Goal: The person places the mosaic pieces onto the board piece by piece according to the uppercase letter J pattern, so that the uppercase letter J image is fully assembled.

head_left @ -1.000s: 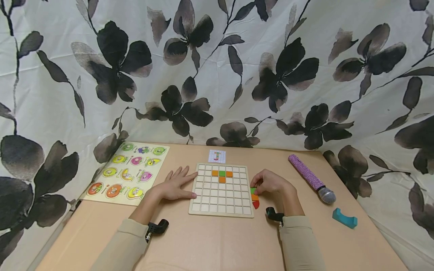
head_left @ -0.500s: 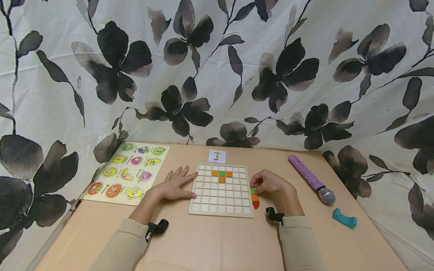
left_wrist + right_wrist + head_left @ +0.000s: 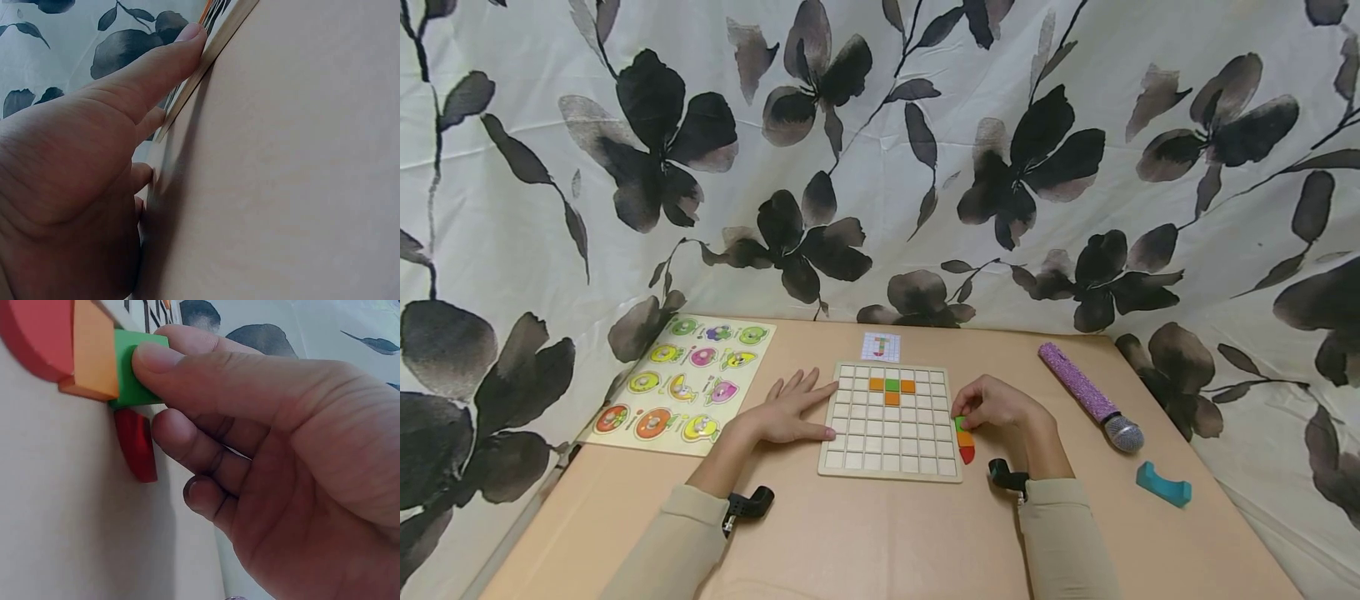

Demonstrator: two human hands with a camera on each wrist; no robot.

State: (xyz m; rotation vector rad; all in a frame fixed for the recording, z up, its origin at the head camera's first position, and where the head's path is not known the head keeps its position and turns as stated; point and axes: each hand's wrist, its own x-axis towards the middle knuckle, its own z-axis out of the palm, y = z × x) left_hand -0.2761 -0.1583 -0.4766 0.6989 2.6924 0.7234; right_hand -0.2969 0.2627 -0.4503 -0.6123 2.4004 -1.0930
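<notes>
On the bench (image 3: 880, 542) lies the grid board (image 3: 891, 447). Left hand (image 3: 781, 414), fingers extended, touches its left edge; right hand (image 3: 1002, 406) pinches a green block (image 3: 126, 378) beside its right edge. Four blocks (image 3: 892, 399) are seated; one orange block (image 3: 94, 353) and two red pieces (image 3: 136, 450) apparently remain.

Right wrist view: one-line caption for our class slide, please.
The right hand pinches a green block beside an orange block.
</notes>
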